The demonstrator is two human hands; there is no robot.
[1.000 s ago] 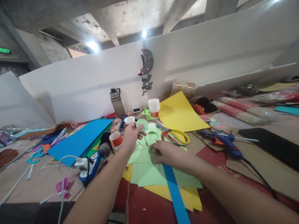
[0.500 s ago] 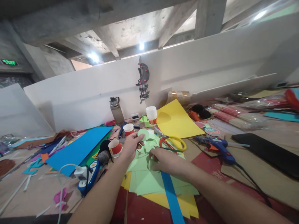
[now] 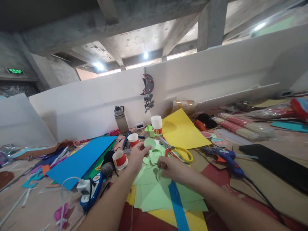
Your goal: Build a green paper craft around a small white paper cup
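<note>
Pale-green round paper disc: pinched in the left hand, over pale-green paper sheets.
Left-hand grip: unchanged; the disc remains unreleased.
Right hand: fingers curled; cannot tell whether holding.

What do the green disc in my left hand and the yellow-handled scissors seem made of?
Green disc: probably matte paper or thin card; it's flat, with no shine. Scissors: yellow handles, likely smooth plastic, evenly coloured; grey blades, probably metal.

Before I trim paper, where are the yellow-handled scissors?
In the head view, the yellow-handled scissors lie right of centre, beyond the right hand, by the yellow sheet, left of the blue glue gun.
</note>
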